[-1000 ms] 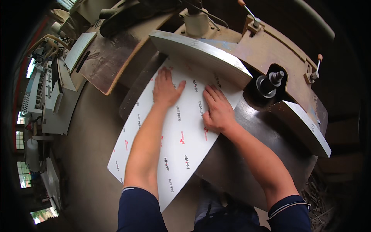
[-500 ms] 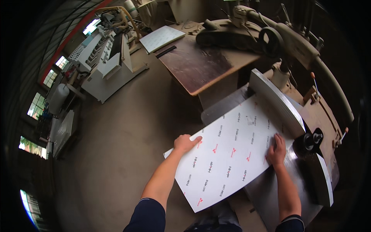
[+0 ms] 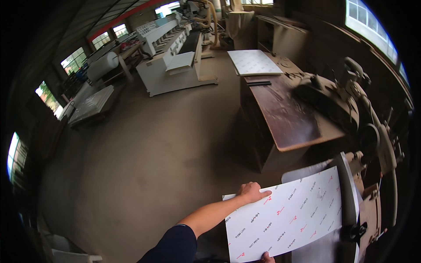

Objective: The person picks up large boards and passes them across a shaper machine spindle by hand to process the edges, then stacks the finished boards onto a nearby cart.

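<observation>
A white panel [image 3: 285, 215] covered in small red and black printing lies on the metal machine table [image 3: 318, 250], its right end close against an upright curved metal fence [image 3: 349, 188]. My left hand [image 3: 251, 193] grips the panel's far edge toward its left end, thumb on top and fingers bent over the edge. At the lower rim of the picture, only part of my right hand [image 3: 265, 258] shows. Its thumb rests on the panel's near edge; the other fingers are mostly out of sight. A black feed part [image 3: 353, 232] stands beside the panel's right end.
Beyond the panel stands a brown-topped worktable [image 3: 287, 114] with another white board [image 3: 254, 62] and dark strips [image 3: 258, 83] on it. A dusty machine arm [image 3: 372, 109] rises at the right. Farther off are a long grey machine [image 3: 171, 72] and stacked sheets [image 3: 92, 105].
The view has swung up and to the left, so the panel appears lower. My right hand has gone from the panel's right part to its near edge. My left hand keeps its hold.
</observation>
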Motion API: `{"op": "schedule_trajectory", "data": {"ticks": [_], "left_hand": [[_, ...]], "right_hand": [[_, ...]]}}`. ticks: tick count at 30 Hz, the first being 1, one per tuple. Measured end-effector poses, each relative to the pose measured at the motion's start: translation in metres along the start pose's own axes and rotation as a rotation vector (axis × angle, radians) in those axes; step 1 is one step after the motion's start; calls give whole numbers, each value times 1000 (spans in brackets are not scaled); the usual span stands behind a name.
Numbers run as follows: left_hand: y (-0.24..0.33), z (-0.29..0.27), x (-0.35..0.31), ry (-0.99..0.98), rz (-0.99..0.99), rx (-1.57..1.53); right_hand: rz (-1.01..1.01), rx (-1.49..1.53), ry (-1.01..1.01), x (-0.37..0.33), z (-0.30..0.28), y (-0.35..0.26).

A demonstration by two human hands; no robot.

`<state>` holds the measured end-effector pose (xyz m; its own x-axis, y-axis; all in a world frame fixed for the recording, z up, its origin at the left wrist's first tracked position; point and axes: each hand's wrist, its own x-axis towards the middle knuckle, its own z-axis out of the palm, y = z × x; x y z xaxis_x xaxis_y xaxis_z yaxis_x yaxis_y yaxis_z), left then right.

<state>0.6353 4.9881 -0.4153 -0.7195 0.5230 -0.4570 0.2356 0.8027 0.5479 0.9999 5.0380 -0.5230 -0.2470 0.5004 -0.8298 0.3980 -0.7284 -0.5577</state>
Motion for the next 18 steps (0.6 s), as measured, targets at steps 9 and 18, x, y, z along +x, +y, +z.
{"op": "schedule_trajectory", "data": {"ticks": [9,18], "left_hand": [[-169,-181,-19,563,201,-703],[-325,-299,-37,1015,72,-1181]], "right_hand": [[-704,-2,-246,-59,215,-110],[-847,-214,-632,-76,416,-152]]}}
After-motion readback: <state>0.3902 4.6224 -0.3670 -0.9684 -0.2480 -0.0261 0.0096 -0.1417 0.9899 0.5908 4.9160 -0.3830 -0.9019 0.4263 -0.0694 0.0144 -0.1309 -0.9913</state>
